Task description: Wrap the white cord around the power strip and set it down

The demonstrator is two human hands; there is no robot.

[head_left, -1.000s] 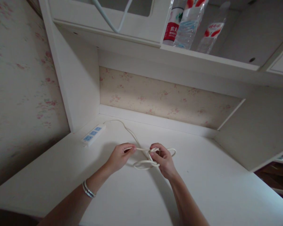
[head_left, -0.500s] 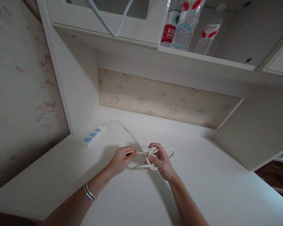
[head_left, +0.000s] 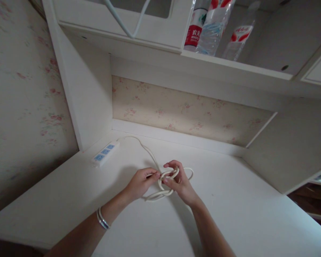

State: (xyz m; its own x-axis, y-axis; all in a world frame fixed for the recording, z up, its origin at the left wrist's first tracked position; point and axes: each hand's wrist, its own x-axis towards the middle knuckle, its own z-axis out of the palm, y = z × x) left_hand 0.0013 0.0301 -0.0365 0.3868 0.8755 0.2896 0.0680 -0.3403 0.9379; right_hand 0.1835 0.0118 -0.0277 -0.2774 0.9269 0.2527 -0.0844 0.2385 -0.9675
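Observation:
A cream power cord runs from a white power strip with blue sockets across the desk to my hands. My left hand pinches the cord between thumb and fingers. Close beside it, my right hand grips several loops of the same cord, thumb pressed on them and fingers curled behind. Some loops hang below the hands and one sticks out to the right of the right hand. How the strands cross between the hands is partly hidden by the fingers.
The white desk stretches under both hands. Overhead, a cabinet shelf holds plastic water bottles, and a pale bent rod or cable hangs at the upper left. Side panels and flowered wallpaper enclose the desk.
My right hand has shifted slightly left with the loops, closing in on my left hand. The loops between them are bunched closer together. The power strip stays in place.

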